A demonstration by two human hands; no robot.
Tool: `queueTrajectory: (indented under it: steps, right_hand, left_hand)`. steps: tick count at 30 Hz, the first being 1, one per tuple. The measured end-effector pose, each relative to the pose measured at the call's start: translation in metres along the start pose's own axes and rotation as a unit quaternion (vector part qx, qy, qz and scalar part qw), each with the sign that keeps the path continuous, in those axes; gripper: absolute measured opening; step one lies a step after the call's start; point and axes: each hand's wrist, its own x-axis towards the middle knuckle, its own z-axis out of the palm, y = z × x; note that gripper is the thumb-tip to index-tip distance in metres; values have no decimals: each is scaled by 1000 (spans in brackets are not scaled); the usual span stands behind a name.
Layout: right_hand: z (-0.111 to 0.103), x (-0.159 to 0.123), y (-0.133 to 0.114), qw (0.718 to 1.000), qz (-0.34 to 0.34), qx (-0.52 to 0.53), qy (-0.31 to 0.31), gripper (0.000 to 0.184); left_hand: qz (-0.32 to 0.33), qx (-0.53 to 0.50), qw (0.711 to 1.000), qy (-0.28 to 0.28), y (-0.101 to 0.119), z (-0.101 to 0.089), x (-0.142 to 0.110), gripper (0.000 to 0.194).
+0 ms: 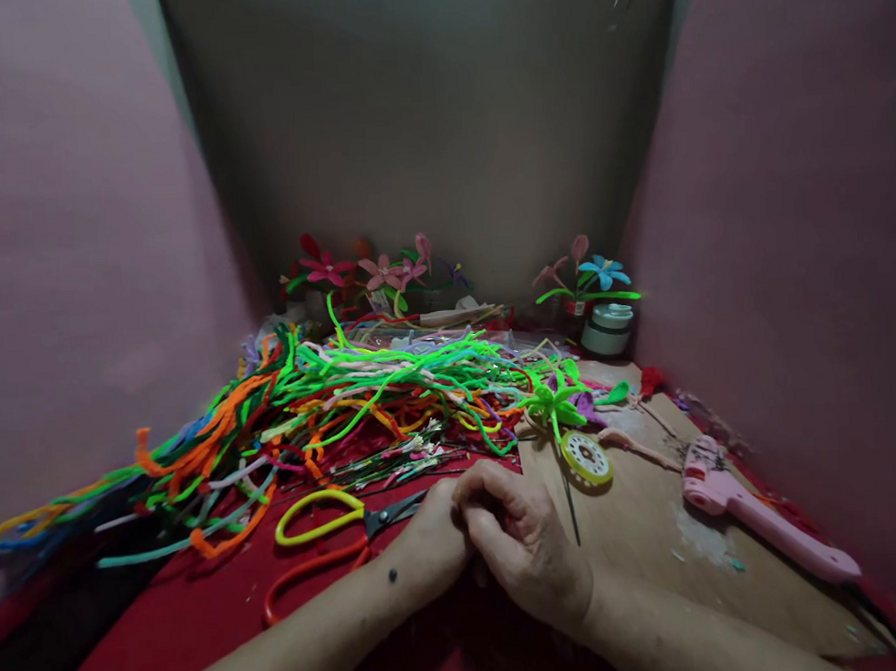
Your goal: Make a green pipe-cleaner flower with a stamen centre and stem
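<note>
My left hand (436, 536) and my right hand (523, 542) are clasped together low in the middle, above the red cloth (208, 628). The right hand is closed, its bent fingers and thumb curled against the left hand. They cover the left hand's fingers. No object shows between the hands. Beside my left wrist lie scissors (379, 519) with one yellow and one red handle; the blade tips pass behind the left hand. Just beyond my right hand are a green pipe-cleaner flower (557, 405) on a dark stem and a yellow-rimmed tape roll (586, 458).
A heap of coloured pipe cleaners (420, 367) spreads across the back and left. Flower stamens (409, 453) lie before it. On the brown board (640, 556) at right rests a pink glue gun (765, 524). Behind stand a lidded jar (608, 329) and finished flowers (385, 271). Pink walls flank both sides.
</note>
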Motion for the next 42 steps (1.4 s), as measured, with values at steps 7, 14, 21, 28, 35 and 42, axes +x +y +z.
queueTrajectory:
  steps: [7, 14, 21, 28, 35, 42]
  right_hand:
    - [-20, 43, 14, 990, 80, -37, 106, 14]
    - [-14, 115, 39, 939, 42, -340, 14, 6]
    - [-6, 124, 35, 867, -21, -496, -38, 27]
    - [-35, 120, -3, 766, -42, -635, -89, 21]
    - [-92, 76, -72, 748, -16, -658, 79, 11]
    - [-94, 63, -70, 929, 28, -270, 254, 19]
  left_hand:
    - [255, 354, 884, 165, 38, -57, 15, 19]
    - [219, 635, 708, 218, 31, -107, 54, 40]
    - [167, 661, 703, 200, 19, -121, 76, 43]
    - [151, 651, 717, 199, 14, -134, 84, 41]
    - [146, 631, 735, 199, 9, -137, 88, 43]
    - [208, 588, 755, 205, 13, -141, 89, 39]
